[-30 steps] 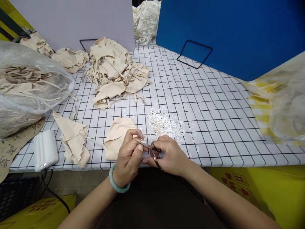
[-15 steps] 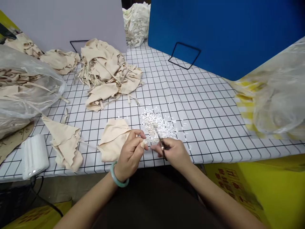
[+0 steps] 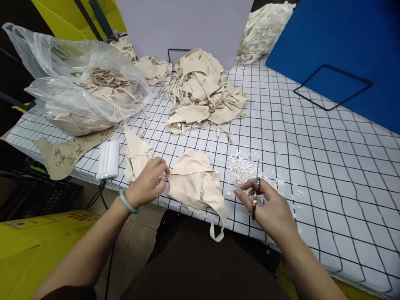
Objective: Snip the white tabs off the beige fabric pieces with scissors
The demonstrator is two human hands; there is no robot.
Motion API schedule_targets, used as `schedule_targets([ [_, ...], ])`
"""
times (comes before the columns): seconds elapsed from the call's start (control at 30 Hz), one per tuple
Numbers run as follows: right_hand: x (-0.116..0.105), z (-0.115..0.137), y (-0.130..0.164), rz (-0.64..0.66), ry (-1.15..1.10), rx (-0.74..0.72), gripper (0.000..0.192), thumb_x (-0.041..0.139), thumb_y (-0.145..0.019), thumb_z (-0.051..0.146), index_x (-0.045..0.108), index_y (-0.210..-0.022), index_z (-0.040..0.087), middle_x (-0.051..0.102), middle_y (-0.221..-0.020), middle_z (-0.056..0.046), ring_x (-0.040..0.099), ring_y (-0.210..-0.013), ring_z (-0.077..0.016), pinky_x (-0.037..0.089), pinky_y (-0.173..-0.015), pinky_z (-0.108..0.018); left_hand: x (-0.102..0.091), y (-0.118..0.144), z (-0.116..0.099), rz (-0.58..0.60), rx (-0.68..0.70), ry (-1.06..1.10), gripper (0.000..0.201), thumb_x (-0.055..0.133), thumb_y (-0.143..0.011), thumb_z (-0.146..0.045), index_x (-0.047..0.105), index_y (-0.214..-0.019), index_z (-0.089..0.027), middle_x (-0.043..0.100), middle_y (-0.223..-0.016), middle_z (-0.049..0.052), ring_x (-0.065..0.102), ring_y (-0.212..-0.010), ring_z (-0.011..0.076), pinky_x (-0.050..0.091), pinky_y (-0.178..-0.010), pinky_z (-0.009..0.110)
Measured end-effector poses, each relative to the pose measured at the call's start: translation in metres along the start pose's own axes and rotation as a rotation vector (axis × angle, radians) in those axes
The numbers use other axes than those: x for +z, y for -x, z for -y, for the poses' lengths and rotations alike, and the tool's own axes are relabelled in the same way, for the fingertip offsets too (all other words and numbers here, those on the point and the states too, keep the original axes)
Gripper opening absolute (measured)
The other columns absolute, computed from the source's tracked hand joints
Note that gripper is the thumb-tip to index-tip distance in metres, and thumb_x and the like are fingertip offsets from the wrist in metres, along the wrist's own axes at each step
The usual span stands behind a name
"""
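Head view: hands parting, left going to the cloth

Left hand (image 3: 146,183), half a second ago pinching beside the scissors, is now gripping the beige garment piece (image 3: 195,183) at its left edge on the checked table (image 3: 312,137); right hand (image 3: 268,208) is drawing away, fingers clenched around the small scissors (image 3: 256,187), blades pointing up over the white snippets (image 3: 243,168).

A garment workshop, by the look of it. Beige fabric pieces (image 3: 203,89) are heaped on the gridded surface (image 3: 312,137). More fill a plastic bag (image 3: 84,83), and white clippings (image 3: 243,168) lie scattered nearby.
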State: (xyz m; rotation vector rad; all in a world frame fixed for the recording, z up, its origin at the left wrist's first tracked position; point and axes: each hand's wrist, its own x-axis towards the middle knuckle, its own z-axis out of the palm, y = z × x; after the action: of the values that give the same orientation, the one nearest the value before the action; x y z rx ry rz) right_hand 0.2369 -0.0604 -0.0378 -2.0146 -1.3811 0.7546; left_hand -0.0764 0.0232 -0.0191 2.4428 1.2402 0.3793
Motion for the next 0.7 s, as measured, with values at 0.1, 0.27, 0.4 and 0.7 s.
schedule_targets([
  [0.1, 0.010, 0.011, -0.002, 0.078, -0.072, -0.083, 0.037, 0.071, -0.077, 0.059, 0.064, -0.091, 0.025, 0.065, -0.089, -0.006, 0.061, -0.079, -0.0243, 0.048, -0.070, -0.037, 0.008, 0.000, 0.004, 0.115, 0.146, -0.110, 0.031, 0.048, -0.079, -0.001, 0.060, -0.103, -0.016, 0.058, -0.111, 0.012, 0.052, -0.102, 0.0271, 0.046, -0.086, 0.042],
  [0.27, 0.045, 0.043, 0.004, 0.330, -0.325, -0.218, 0.036, 0.076, -0.076, 0.049, 0.063, -0.099, 0.023, 0.067, -0.100, -0.007, 0.064, -0.090, -0.0242, 0.053, -0.077, -0.037, 0.003, -0.011, -0.011, 0.078, 0.258, -0.069, 0.013, 0.053, -0.084, -0.009, 0.052, -0.075, -0.019, 0.059, -0.091, 0.009, 0.051, -0.089, 0.0249, 0.043, -0.079, 0.038],
  [0.4, 0.084, 0.067, 0.004, 0.379, -0.544, -0.285, 0.025, 0.072, -0.078, 0.037, 0.059, -0.094, 0.022, 0.066, -0.092, -0.005, 0.064, -0.085, -0.0213, 0.054, -0.073, -0.033, -0.014, -0.009, -0.035, -0.099, 0.208, 0.076, 0.019, 0.046, -0.083, -0.005, 0.043, -0.072, -0.020, 0.050, -0.077, 0.003, 0.046, -0.073, 0.0177, 0.038, -0.065, 0.030],
  [0.7, 0.072, 0.078, -0.021, 0.284, -0.745, -0.232, 0.014, 0.066, -0.072, 0.026, 0.060, -0.084, 0.022, 0.065, -0.085, -0.002, 0.063, -0.075, -0.0181, 0.053, -0.064, -0.030, 0.007, 0.001, -0.059, 0.339, -0.360, 1.426, 0.018, 0.064, -0.083, -0.028, 0.058, -0.095, -0.016, 0.064, -0.095, 0.008, 0.061, -0.085, 0.0181, 0.051, -0.077, 0.032],
])
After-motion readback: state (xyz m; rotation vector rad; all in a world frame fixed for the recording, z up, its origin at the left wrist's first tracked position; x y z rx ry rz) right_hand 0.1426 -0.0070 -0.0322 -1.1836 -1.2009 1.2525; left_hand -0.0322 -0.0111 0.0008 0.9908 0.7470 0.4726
